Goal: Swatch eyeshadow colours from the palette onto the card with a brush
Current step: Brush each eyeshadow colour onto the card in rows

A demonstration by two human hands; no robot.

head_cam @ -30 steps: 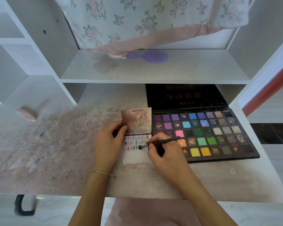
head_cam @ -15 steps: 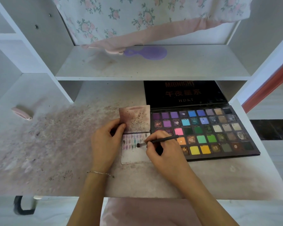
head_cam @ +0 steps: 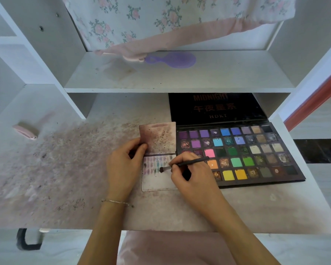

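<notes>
The card point(head_cam: 157, 180) lies flat on the surface point(head_cam: 84, 188), touching the palette point(head_cam: 237, 153) on its right. The brush point(head_cam: 183, 164) lies nearly level, tip leftward on the card's swatch rows. The right hand point(head_cam: 191, 175) pinches its handle with curled fingers; the left hand point(head_cam: 122, 165) holds up the card's stained flap point(head_cam: 158, 137). A white shelf point(head_cam: 180, 77) overhangs behind.

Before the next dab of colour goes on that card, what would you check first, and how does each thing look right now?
1. Brush gripped by the right hand: ok.
2. Brush tip on the card: ok, it meets the swatch rows.
3. Card steadied by the left hand: ok, fingers hold its raised flap.
4. Bare card below the swatches: ok.
5. Palette open beside the card: ok.
6. Colour left on the bristles: cannot tell.
</notes>
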